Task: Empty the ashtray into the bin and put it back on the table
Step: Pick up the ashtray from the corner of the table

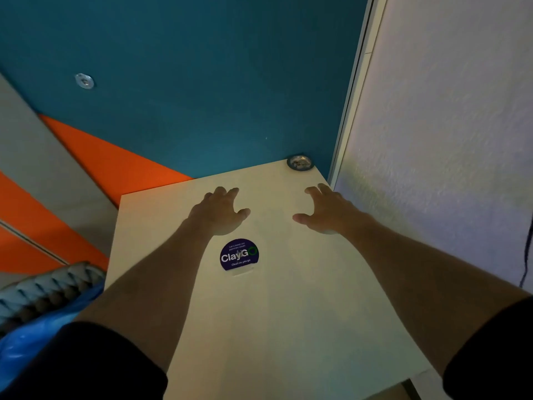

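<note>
A small round metal ashtray [300,162] with some grey litter in it sits at the far right corner of a pale wooden table [274,313]. My left hand [219,210] hovers over the middle of the table, fingers spread, holding nothing. My right hand [324,210] is beside it, also empty with fingers apart, a short way nearer to me than the ashtray. Both forearms reach in from the bottom of the view. No bin opening is clearly visible.
A round purple "ClayGo" sticker [239,254] lies on the table centre. A white textured wall [447,140] stands right of the table, a teal and orange wall [187,82] behind. Blue plastic [34,336] and a woven grey rim [49,287] show at lower left.
</note>
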Action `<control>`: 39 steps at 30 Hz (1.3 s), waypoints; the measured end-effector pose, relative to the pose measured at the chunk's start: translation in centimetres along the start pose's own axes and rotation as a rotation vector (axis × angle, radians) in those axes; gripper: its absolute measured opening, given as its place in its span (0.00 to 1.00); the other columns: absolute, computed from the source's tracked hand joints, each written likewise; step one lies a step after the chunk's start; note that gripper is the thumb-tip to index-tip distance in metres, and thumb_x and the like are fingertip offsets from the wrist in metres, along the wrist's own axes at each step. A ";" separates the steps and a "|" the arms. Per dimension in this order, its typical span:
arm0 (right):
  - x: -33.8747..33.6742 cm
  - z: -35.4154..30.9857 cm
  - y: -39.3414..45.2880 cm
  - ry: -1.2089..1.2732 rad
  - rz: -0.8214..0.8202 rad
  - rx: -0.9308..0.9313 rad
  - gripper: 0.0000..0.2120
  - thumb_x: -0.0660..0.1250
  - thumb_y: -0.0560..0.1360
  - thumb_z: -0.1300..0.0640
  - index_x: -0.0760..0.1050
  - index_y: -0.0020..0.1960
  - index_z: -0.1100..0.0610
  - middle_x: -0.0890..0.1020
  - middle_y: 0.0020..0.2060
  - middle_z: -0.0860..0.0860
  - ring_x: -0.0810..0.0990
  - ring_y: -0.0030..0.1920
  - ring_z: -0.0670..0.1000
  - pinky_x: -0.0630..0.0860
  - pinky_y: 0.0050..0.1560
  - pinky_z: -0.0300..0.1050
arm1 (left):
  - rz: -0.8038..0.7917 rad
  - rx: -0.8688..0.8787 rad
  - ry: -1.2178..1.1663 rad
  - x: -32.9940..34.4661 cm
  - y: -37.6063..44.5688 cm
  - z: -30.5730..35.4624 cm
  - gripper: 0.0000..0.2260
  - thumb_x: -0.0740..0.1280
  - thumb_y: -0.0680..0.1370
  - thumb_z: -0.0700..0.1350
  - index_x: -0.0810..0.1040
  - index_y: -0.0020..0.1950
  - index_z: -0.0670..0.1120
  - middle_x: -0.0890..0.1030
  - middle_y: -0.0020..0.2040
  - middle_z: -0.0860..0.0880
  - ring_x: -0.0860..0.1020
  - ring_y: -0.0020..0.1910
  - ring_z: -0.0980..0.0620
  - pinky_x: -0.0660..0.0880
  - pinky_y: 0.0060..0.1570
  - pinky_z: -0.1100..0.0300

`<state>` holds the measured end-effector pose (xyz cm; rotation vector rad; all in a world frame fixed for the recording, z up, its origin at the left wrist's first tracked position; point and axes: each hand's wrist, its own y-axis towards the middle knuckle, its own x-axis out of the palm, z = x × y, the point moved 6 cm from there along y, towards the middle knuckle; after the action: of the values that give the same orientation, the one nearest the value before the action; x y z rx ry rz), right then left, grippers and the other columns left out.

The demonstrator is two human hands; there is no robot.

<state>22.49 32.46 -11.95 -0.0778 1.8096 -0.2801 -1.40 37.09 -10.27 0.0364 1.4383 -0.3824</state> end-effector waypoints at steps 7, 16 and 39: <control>1.1 4.2 10.3 0.000 -0.064 -0.031 0.42 0.60 0.71 0.30 0.54 0.77 0.49 0.55 0.79 0.53 0.59 0.77 0.61 0.65 0.71 0.64 | -0.083 -0.021 -0.015 4.2 9.0 2.2 0.36 0.58 0.76 0.67 0.53 0.79 0.51 0.60 0.77 0.45 0.62 0.74 0.41 0.66 0.68 0.41; 3.6 10.5 23.7 0.049 -0.127 -0.018 0.41 0.60 0.72 0.30 0.54 0.77 0.49 0.57 0.79 0.53 0.61 0.76 0.60 0.66 0.71 0.62 | -0.149 -0.057 0.028 10.3 22.2 4.7 0.39 0.60 0.74 0.69 0.52 0.79 0.53 0.61 0.77 0.46 0.63 0.73 0.42 0.66 0.67 0.42; 11.2 17.7 42.7 1.015 -0.059 0.469 0.13 0.64 0.80 0.56 0.75 0.57 0.66 0.84 0.44 0.61 0.85 0.38 0.55 0.84 0.41 0.48 | -0.363 -0.041 0.092 18.8 39.4 7.5 0.47 0.71 0.67 0.68 0.43 0.76 0.68 0.40 0.80 0.48 0.42 0.77 0.32 0.60 0.65 0.24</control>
<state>40.72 68.91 -36.46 0.4134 2.6799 -0.8953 18.25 67.83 -35.45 -0.2464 1.5449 -0.6546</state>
